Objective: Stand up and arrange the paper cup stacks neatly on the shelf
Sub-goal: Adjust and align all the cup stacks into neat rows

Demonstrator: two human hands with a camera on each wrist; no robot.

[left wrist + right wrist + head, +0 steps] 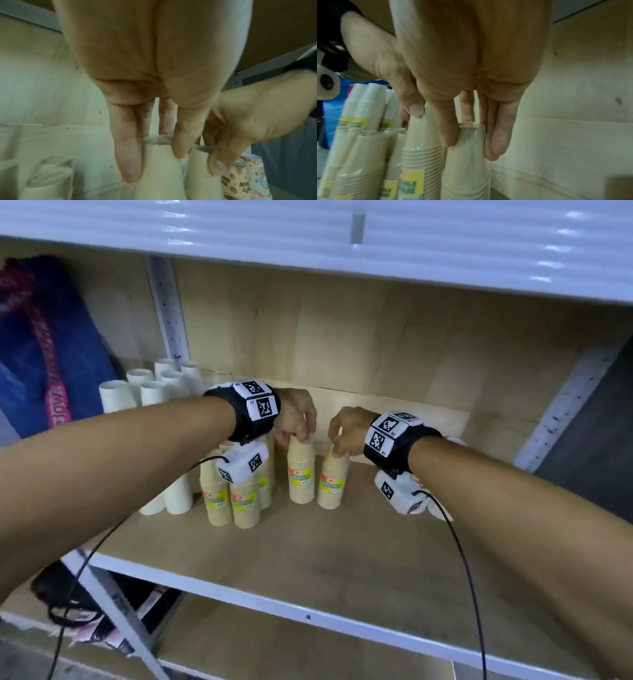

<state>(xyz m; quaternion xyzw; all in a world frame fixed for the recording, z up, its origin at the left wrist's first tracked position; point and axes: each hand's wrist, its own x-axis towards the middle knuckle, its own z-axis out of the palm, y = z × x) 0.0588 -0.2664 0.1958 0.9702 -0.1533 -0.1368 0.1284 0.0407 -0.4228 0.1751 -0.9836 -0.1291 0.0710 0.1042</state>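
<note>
Head view: left hand pinches top of one upright tan cup stack; right hand pinches top of neighbouring stack, just right. Both stand mid-shelf, right of grouped stacks.

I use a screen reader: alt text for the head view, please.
Left hand and right hand each grip the top of an upright tan cup stack on a wooden shelf; more tan and white stacks stand left.

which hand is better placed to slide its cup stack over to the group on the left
Left. The left hand pinches the tan stack nearer the group; the right hand holds the farther stack.
</note>
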